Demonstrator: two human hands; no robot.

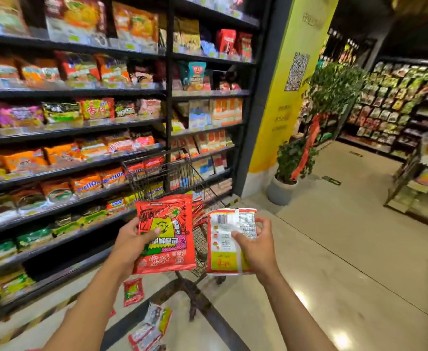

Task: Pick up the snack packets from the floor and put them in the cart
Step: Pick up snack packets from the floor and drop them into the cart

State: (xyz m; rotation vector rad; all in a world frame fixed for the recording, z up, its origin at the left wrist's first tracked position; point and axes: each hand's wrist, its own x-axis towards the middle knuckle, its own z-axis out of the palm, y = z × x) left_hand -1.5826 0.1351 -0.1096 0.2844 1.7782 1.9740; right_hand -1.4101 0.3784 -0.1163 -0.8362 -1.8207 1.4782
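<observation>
Two bare forearms are reaching up from the bottom edge. Between them, snack packets are lying on the pale floor (pixel 334 249). One small red pack (pixel 133 291) is lying flat by the shelf base. A loose heap of packs (pixel 148 330) is lying nearer me, running off the lower edge, so I cannot count them.

The left hand (pixel 129 240) is gripping a big red packet (pixel 167 236) by its left edge. The thumb is lying across the printed front, and the other fingers are curling behind it, out of sight. The front is facing the camera with its print upside down, and a yellow and green figure is showing in the middle.

The right hand (pixel 257 245) is holding a white packet (pixel 223 239) by its right side. The thumb is pressing on the facing side while the fingers are curling round the edge. It is showing its back: a barcode near the top, fine print, a centre seam and a yellow band at the bottom.

Both packets are hanging side by side in the air in front of the black wire cart (pixel 172 178), covering its near rim. Between them, more red wrappers (pixel 199 211) are poking up inside the basket. Blur is smearing the labels on the shelves (pixel 68 133) to the left.
</observation>
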